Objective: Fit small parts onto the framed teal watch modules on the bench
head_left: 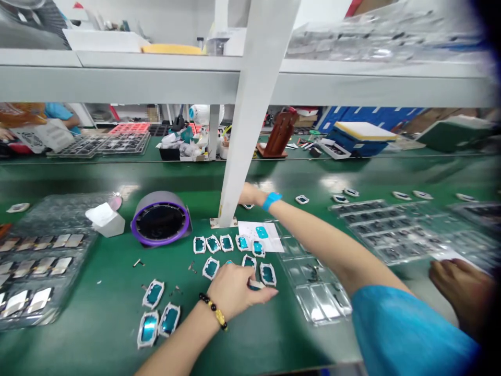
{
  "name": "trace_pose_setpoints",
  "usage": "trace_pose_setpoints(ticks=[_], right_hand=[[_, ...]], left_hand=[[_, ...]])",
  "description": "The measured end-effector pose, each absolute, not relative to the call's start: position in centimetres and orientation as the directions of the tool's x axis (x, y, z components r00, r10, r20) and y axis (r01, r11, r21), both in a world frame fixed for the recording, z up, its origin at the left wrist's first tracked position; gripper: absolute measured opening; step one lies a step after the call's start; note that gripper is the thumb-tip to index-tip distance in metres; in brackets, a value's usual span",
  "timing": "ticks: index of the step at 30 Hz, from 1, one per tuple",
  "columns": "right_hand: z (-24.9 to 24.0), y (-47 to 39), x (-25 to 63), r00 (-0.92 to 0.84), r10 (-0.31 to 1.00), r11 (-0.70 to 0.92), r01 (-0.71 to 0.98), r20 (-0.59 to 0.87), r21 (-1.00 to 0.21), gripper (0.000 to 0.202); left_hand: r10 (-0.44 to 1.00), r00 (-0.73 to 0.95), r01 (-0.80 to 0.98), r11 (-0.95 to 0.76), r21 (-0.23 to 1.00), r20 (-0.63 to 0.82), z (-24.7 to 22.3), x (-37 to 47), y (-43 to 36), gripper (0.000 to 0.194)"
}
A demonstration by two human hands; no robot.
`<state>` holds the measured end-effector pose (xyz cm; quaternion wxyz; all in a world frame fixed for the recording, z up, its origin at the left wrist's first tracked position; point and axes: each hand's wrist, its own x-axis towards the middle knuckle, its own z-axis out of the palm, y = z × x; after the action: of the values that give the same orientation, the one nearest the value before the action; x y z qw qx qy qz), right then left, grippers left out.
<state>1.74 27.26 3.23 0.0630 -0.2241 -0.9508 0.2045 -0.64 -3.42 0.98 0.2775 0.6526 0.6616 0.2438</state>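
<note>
My left hand [233,290], with a beaded bracelet at the wrist, is closed on a small white piece [256,284] between thumb and fingers. White frames with blue-green panels lie around it, such as one frame [267,274] just to its right and another [211,268] to its upper left. My right arm, with a blue wristband, reaches across to the white post; only part of my right hand [247,194] shows and its fingers are hidden behind the post. Near that arm a white sheet [274,237] bears a blue sticker [262,232].
A purple-rimmed round device [160,219] stands left of the post [250,104]. Clear trays [313,282] lie under and beyond my right arm; another tray [43,261] holds metallic pieces at left. Another person's hand [462,287] rests at far right. A shelf [156,83] crosses above.
</note>
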Motion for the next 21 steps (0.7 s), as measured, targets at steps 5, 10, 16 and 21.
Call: trace_pose_setpoints(ticks=[5,10,16,21], right_hand=[[4.0,29.1,7.8,-0.854,0.518,0.816,0.507,-0.039,-0.278,0.031],[3.2,27.6,8.9,-0.868,0.489,0.836,0.494,-0.085,-0.238,0.032],[2.8,26.1,9.6,-0.877,0.474,0.858,0.479,-0.071,-0.188,0.034],[2.5,25.5,9.1,-0.869,0.493,0.863,0.494,-0.035,-0.109,0.030]], left_hand=[[0.948,0.142,0.824,0.047,0.564,-0.286,1.7,0.0,-4.1,0.061],[0.931,0.126,0.858,0.071,0.508,-0.343,1.8,-0.7,-3.7,0.065],[0.918,0.184,0.861,0.023,0.508,-0.353,2.9,-2.1,-4.0,0.078],[0.911,0.300,0.844,-0.115,0.523,-0.283,3.0,-2.3,-4.3,0.065]])
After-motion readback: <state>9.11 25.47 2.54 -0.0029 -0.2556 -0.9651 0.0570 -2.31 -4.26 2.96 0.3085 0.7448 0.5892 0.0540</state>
